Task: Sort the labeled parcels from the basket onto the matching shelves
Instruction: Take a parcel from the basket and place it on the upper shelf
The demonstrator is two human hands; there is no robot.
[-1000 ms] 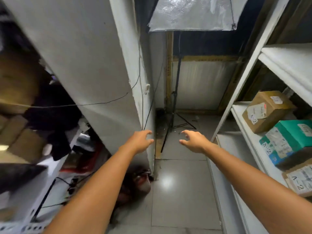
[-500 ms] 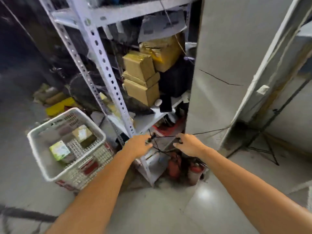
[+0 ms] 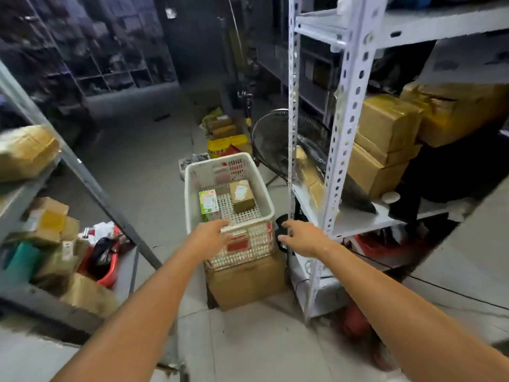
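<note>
You're holding both arms stretched out in front of you, over the floor (image 3: 248,340). The basket (image 3: 188,199) is sitting dead ahead on a brown carton (image 3: 245,282), just left of the white rack (image 3: 344,128).

Two parcels are lying in the basket. The green parcel (image 3: 208,202) is lying along its left wall. The brown parcel (image 3: 242,195) is lying just right of it, label up, though the writing is too small to read.

Your left hand (image 3: 212,232) is hovering at the basket's near rim, palm down. Its fingers (image 3: 224,226) are lying straight and close together, holding nothing. You can't tell whether the tips are touching the rim.

Your right hand (image 3: 303,237) is hanging just right of the basket, in front of the rack's near posts. Its fingers are loosely spread and gripping nothing.

Taped boxes (image 3: 382,125) are stacking up on the rack's shelf to the right. A black fan (image 3: 271,144) is standing on the floor behind the basket. More parcels are crowding the grey shelves (image 3: 82,166) on your left.
</note>
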